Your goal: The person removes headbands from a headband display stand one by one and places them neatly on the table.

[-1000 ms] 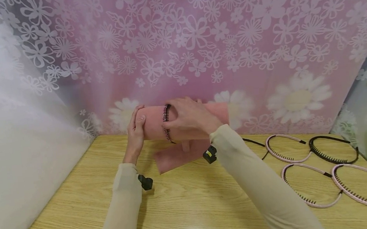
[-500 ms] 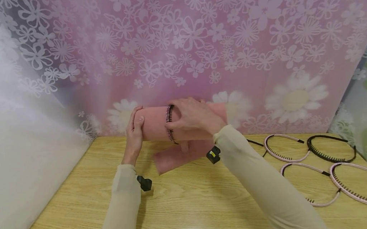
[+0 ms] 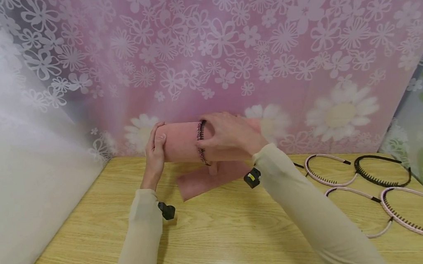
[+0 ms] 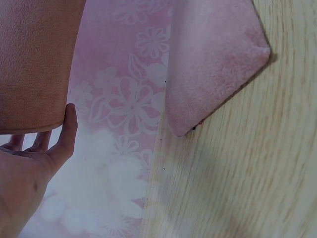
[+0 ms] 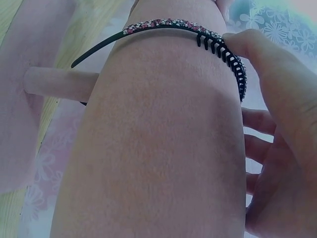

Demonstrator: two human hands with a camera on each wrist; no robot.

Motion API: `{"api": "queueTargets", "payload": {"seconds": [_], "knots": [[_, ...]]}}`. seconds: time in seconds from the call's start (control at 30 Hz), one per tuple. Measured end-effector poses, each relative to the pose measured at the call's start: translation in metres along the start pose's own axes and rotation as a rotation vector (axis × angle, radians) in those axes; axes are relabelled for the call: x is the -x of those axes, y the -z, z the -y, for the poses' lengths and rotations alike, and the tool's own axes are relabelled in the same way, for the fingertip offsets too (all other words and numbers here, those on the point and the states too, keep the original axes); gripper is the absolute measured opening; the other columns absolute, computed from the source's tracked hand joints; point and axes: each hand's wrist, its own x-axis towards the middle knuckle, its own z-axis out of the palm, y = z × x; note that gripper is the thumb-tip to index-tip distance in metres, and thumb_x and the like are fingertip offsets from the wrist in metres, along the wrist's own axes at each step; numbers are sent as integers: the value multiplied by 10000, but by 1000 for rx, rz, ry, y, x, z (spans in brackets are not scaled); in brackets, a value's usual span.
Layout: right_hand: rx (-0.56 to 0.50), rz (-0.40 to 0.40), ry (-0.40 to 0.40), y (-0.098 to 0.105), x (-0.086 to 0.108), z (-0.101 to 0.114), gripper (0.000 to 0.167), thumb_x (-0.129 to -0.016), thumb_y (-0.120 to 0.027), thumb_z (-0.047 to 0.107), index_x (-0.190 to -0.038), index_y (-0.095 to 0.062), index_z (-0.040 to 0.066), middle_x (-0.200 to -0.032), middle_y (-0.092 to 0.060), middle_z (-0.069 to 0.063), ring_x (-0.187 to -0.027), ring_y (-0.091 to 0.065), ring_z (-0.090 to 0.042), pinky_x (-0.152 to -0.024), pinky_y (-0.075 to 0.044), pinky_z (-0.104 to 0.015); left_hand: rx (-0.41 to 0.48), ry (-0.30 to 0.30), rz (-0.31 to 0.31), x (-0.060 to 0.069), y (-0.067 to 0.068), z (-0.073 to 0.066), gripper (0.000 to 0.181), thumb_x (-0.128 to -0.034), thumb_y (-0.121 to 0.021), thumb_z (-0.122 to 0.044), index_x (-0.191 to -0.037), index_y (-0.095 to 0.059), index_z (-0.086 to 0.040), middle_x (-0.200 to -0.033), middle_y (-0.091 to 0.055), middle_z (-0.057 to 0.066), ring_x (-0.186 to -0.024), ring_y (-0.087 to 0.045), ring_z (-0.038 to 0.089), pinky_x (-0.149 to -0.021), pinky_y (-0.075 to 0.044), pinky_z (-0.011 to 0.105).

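Note:
A pink, suede-like headband display stand [image 3: 180, 142] has a horizontal roll on a short post above a flat base [image 3: 197, 183]. My left hand [image 3: 155, 155] holds the roll's left end, thumb in front and fingers over the rim. Around the roll, near its middle, sits a black toothed headband [image 5: 168, 23] covered in pink and clear rhinestones; its tips point down by the post. My right hand [image 3: 230, 132] grips the headband from the roll's top and front, its thumb [image 5: 247, 44] against the band. Its other fingers are partly hidden behind the roll.
On the wooden table [image 3: 212, 239], several toothed headbands lie at the right, including a pink one [image 3: 326, 170] and a black one [image 3: 382, 171]. A flowered pink curtain [image 3: 206, 66] hangs close behind the stand. White fabric [image 3: 31, 162] borders the left side.
The rhinestone headband has slid a little to the right along the roll, together with my right hand. My left hand stays on the roll's left end.

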Motion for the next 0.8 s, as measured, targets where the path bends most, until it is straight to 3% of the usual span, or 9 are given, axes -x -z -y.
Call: {"api": "queueTargets", "payload": {"seconds": [0.2, 0.43, 0.8], "knots": [[-16, 0, 1, 2, 6, -3, 755, -860, -660, 582, -1502, -471, 233, -1481, -559, 27, -1374, -505, -229, -1147, -403, -464, 22, 18, 7, 1, 1, -6, 483, -1074, -458, -359, -1538, -456, -226, -1591, -455, 9, -1336, -513, 304, -1118, -396, 515], [12, -13, -15, 4, 10, -8, 687, -845, -668, 595, -1424, -531, 253, -1409, -600, 70, -1326, -535, -213, -1111, -437, -468, 17, 39, 25, 12, -1, -33, 465, -1077, -452, -311, -1534, -468, -225, -1591, -457, 65, -1354, -504, 323, -1130, -394, 509], [29, -13, -15, 8, 15, -19, 811, -835, -700, 615, -1508, -483, 218, -1521, -542, 0, -1415, -483, -277, -1105, -411, -595, 11, 42, 20, 12, 0, -36, 468, -1073, -464, -313, -1530, -474, -215, -1580, -466, 78, -1342, -508, 319, -1123, -402, 510]]}}
